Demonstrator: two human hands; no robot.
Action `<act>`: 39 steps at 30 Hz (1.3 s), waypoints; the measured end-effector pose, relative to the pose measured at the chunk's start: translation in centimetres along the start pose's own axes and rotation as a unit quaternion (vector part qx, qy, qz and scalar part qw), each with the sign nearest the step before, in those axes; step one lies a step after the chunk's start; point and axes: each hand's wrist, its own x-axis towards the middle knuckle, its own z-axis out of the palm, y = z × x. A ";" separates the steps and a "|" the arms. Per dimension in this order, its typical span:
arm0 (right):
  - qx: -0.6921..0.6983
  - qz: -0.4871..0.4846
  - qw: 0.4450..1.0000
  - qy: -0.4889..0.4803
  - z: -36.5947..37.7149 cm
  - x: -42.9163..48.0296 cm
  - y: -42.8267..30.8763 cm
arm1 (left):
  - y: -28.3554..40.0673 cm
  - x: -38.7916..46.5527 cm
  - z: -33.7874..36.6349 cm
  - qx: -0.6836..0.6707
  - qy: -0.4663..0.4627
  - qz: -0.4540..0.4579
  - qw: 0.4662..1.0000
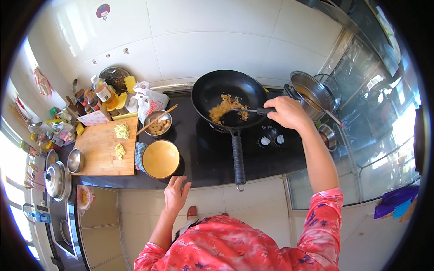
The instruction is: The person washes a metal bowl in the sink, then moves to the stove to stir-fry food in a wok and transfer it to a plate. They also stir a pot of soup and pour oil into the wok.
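Observation:
My right hand [286, 111] grips the dark handle of a cooking spatula [249, 110]; its head dips among the food. Chopped golden-brown food [227, 108] lies in the bottom of a black wok [237, 83], blurred on its left side. The wok sits on the cooktop with its wrapped handle [238, 159] pointing towards me. Fingers slightly spread, my left hand [177, 190] holds nothing at the counter's front edge. Just beyond it stands a bowl with a yellow inside [161, 159].
Left of the wok, a metal bowl [162, 127] holds brown pieces, with chopsticks [157, 119] across it. A cutting board [98, 149] carries pale shreds [122, 131] and chopped bits [120, 151]. A steel pot [307, 88] stands at right, beyond the stove knobs [265, 140].

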 end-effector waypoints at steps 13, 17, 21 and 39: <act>0.198 -0.021 0.979 0.034 7.4 7.4 3.6 | -3.2 0.1 -3.1 0.028 0.002 -0.002 1.000; 0.093 -0.062 0.993 0.023 3.8 4.4 4.9 | -3.7 0.4 -3.0 0.031 -0.002 0.014 0.999; 0.037 -0.035 0.999 0.009 -1.4 0.9 2.7 | -3.3 0.7 -2.2 0.019 -0.008 0.005 1.000; -0.012 0.074 0.993 0.093 1.5 6.0 -0.9 | -3.9 0.2 -2.4 0.020 -0.010 0.011 1.000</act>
